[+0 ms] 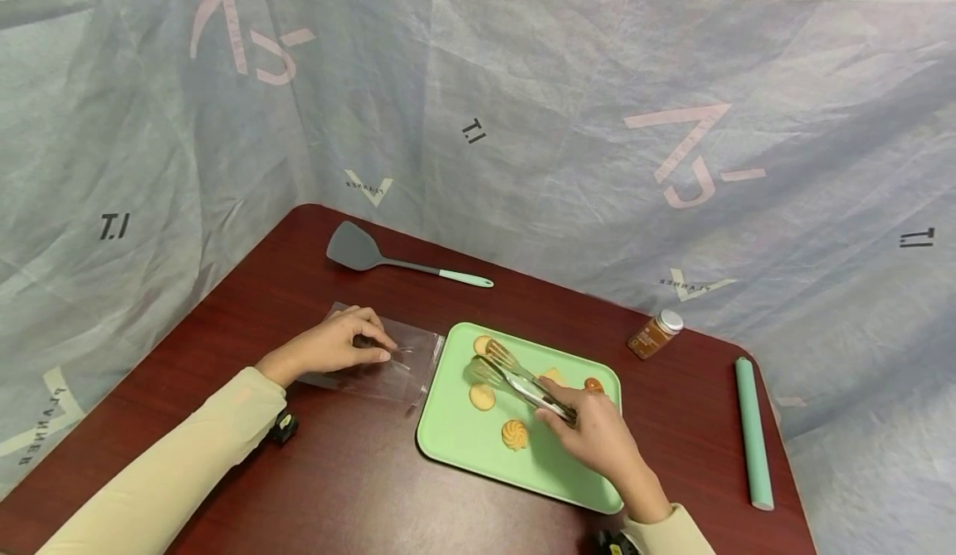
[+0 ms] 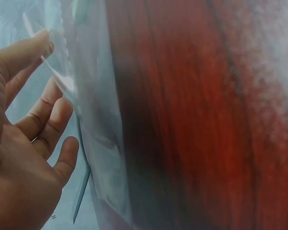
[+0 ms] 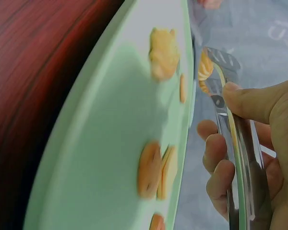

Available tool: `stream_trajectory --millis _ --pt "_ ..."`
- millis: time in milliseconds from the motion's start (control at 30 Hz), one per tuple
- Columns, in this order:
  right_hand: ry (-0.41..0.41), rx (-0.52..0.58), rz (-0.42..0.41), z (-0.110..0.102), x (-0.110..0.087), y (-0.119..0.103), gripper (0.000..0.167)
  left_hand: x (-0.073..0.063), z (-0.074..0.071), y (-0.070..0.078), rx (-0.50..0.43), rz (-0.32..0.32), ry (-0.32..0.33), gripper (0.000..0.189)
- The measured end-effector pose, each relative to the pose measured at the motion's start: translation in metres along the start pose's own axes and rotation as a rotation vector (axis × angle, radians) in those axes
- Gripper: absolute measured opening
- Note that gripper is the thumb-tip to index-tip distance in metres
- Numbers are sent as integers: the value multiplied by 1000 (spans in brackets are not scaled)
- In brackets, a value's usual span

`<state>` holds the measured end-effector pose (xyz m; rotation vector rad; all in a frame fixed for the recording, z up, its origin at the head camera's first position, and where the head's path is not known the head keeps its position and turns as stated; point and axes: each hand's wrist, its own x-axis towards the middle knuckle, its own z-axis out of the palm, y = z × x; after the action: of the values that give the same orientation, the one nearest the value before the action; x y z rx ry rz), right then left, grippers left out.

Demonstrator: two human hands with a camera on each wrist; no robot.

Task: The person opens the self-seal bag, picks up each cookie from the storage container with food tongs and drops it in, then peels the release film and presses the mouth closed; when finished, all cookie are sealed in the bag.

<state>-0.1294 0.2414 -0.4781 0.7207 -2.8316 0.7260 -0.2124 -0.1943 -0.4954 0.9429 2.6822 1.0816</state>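
My left hand (image 1: 339, 343) is over a clear plastic bag (image 1: 396, 377) to the left of the tray. In the left wrist view, its thumb and finger pinch the edge of the plastic film (image 2: 62, 79), which stands raised. My right hand (image 1: 593, 430) grips metal tongs (image 1: 526, 385) with slotted heads, over a light green tray (image 1: 463, 447). A golden cookie (image 3: 205, 66) appears between the tong heads, above the tray. On the tray lie a swirl cookie (image 1: 514, 434), round cookies (image 1: 481, 396), pale square biscuits (image 1: 551, 376) and a brown piece (image 1: 593, 385).
A grey spatula (image 1: 354, 246) with a mint handle lies at the back left of the dark red table (image 1: 336, 472). A small jar (image 1: 656, 333) with a silver lid stands behind the tray. A mint green rolled tube (image 1: 754, 435) lies along the right edge. Grey cloth (image 1: 523, 165) hangs behind.
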Motion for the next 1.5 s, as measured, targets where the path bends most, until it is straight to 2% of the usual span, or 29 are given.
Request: stream_trajectory --millis 200,367,600,1033,1300,1500 --pt "-42 76 -108 13 16 -20 47 -2 0 -1 -32 -4 0 18" --pt "-92 59 -158 28 29 -34 47 -2 -1 0 -77 -13 -1 18" --pt "-155 17 -163 40 48 -51 45 -3 -1 1 -125 6 11 18" --pt "-202 -4 -190 56 72 -66 46 2 0 6 -205 43 14 18" --pt "-219 -44 -240 61 87 -80 46 0 -2 7 -207 41 27 17" --pt "-250 -47 -238 65 97 -89 49 -2 -4 9 -189 26 38 16"
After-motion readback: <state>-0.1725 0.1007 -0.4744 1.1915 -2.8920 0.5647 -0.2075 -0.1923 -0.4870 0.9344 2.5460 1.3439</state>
